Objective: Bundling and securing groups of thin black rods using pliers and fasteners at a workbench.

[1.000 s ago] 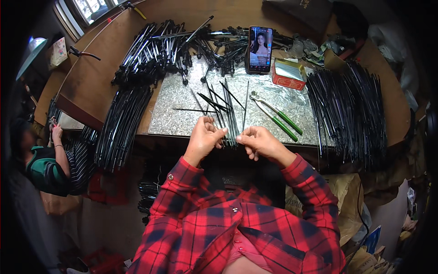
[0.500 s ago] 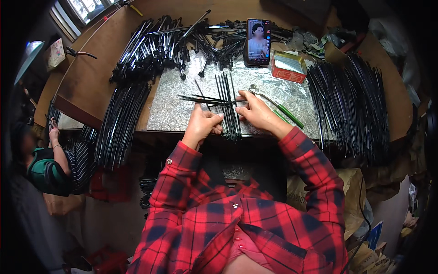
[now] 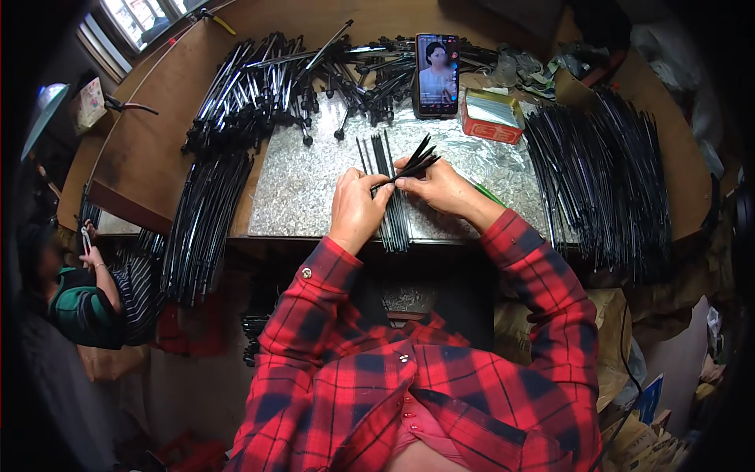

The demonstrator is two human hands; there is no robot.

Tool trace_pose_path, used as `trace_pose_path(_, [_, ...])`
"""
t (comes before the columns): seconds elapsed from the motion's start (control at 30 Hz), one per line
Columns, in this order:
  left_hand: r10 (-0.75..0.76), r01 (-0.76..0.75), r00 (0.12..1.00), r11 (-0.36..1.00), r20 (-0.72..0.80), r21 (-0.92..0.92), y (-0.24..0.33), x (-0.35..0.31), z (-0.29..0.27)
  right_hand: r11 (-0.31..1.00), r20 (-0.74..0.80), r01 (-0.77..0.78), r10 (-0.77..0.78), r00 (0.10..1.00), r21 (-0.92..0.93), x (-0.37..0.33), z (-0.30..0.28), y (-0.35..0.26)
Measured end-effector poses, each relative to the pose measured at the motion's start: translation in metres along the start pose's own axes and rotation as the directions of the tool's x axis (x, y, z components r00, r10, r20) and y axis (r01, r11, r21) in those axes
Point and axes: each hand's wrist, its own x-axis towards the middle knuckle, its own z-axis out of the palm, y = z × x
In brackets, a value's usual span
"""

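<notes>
Over the silver work surface, both my hands close on one small bunch of thin black strips, whose ends fan out up and to the right. My left hand pinches the bunch at its left end, thumb and fingertips together. Beside it, my right hand grips it with the thumb in front; part of the bunch is hidden by the fingers. Beneath my hands more thin black strips lie lengthwise, reaching the table's near edge.
A tool's green handle shows past my right wrist. Behind stand a phone and a red box. Black-and-silver rods pile up far left. Long black strips are heaped at left and right. Another person sits at far left.
The black strips that lay crosswise are now gathered between both hands, their ends fanned up and right. My left hand has moved right and closer to my right hand.
</notes>
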Motion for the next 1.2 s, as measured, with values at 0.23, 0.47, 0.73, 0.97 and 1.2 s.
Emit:
trace_pose_path(0.23, [-0.076,0.041,0.995,0.914,-0.07,-0.403,-0.014,0.003,0.022,0.996,-0.148,0.03,-0.042,0.988,-0.082,0.013,0.0,0.015])
trace_pose_path(0.47, [-0.056,0.057,0.998,0.885,0.015,-0.461,-0.026,0.012,0.017,0.965,-0.219,0.258,-0.261,0.94,-0.041,0.018,0.004,-0.01])
trace_pose_path(0.73, [-0.041,0.068,0.997,0.835,0.062,-0.546,-0.026,0.018,0.021,0.975,-0.22,0.207,-0.219,0.951,-0.078,0.022,0.0,-0.004])
trace_pose_path(0.97, [-0.069,0.131,0.99,0.788,0.125,-0.602,-0.04,0.009,0.017,0.967,-0.06,0.253,-0.255,0.965,-0.036,0.02,0.002,-0.008])
trace_pose_path(1.2, [-0.046,0.103,0.994,0.752,0.103,-0.651,-0.035,0.007,0.019,0.95,-0.123,0.3,-0.309,0.943,-0.09,0.023,0.008,-0.007])
